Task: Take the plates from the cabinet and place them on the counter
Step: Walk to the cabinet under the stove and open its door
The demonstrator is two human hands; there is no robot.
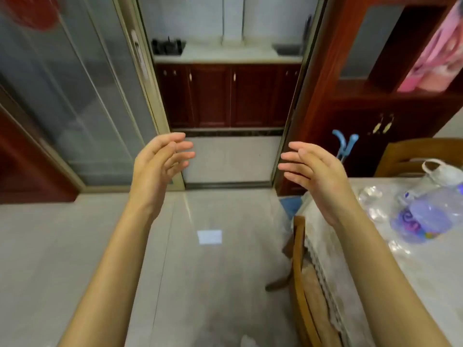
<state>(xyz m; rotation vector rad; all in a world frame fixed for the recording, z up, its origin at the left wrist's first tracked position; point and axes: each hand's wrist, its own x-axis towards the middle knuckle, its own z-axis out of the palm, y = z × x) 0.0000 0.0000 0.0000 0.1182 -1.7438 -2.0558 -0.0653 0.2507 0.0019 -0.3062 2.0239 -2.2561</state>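
Head view: both hands are raised over the tiled floor, palms facing each other and apart — the left hand (160, 164) and right hand (313, 171) each empty with fingers spread loosely. Straight ahead through the doorway stand the dark red cabinet (225, 96) doors, closed, under the pale counter (225, 55) — no plates can be made out

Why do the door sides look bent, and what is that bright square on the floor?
In the head view, the wide-angle lens bows the doorway frame outward; the bright square looks like a light reflected off the shiny floor; the red shape at top left is smeared and blurry; both open hands, left hand and right hand, look fairly sharp.
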